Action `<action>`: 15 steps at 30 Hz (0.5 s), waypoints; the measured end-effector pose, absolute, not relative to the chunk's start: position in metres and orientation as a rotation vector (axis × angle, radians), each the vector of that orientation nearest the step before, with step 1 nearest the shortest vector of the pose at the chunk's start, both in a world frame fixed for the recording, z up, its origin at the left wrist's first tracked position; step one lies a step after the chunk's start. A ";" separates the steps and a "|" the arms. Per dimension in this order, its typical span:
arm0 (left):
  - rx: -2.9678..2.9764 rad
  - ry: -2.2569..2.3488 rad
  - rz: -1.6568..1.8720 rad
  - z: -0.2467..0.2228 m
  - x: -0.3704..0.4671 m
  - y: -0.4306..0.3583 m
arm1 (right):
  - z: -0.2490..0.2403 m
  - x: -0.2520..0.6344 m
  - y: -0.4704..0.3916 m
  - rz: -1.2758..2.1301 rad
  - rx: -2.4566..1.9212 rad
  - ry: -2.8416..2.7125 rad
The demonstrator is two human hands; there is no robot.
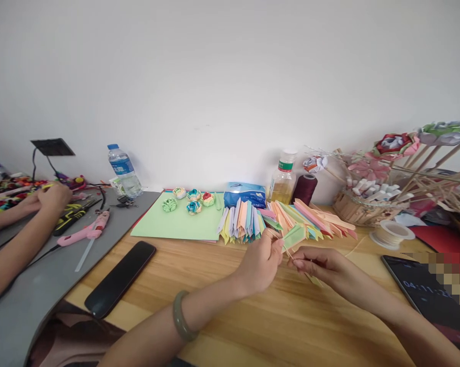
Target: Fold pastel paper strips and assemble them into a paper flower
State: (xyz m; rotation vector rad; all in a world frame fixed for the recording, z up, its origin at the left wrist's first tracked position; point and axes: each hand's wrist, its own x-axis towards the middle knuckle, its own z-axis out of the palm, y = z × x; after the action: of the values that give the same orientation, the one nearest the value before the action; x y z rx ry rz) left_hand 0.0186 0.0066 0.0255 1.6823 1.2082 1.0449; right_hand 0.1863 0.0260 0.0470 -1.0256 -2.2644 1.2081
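My left hand (261, 261), with a bangle on its wrist, pinches a folded green paper piece (294, 236) together with a thin cord (287, 251). Close beside it on the right, my right hand (317, 266) has its fingertips closed on the cord. Under that hand a bit of yellowish paper shows, partly hidden. Just behind both hands lie rows of folded paper strips in pastel colours (241, 221) and more in orange and pink (316, 219). Several small paper flowers (194, 207) rest on a green sheet (176, 229) to the left.
A black phone (120, 279) lies front left, a pink glue gun (85, 232) beyond it. Another person's hands (56, 199) are at far left. Bottles, a dark thread spool (305, 189) and a basket (358, 209) stand behind; a cord spool (391, 234) and tablet (425, 290) are right.
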 end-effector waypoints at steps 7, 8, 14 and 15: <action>1.734 0.943 0.807 0.028 0.017 0.000 | 0.049 0.197 0.035 1.034 -0.877 -2.467; 1.748 0.942 0.772 0.027 0.017 0.000 | 0.049 0.198 0.036 0.961 -0.853 -2.493; 1.964 1.034 0.649 0.033 0.016 -0.002 | 0.051 0.208 0.040 1.014 -0.900 -2.485; 2.007 1.030 0.631 0.033 0.017 -0.002 | 0.050 0.209 0.040 1.066 -0.937 -2.479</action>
State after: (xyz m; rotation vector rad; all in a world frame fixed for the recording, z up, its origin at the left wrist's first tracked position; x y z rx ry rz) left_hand 0.0167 -0.0023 0.0332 2.0070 1.0303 0.6308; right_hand 0.2088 0.0405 0.0501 -0.9366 -2.4791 1.0657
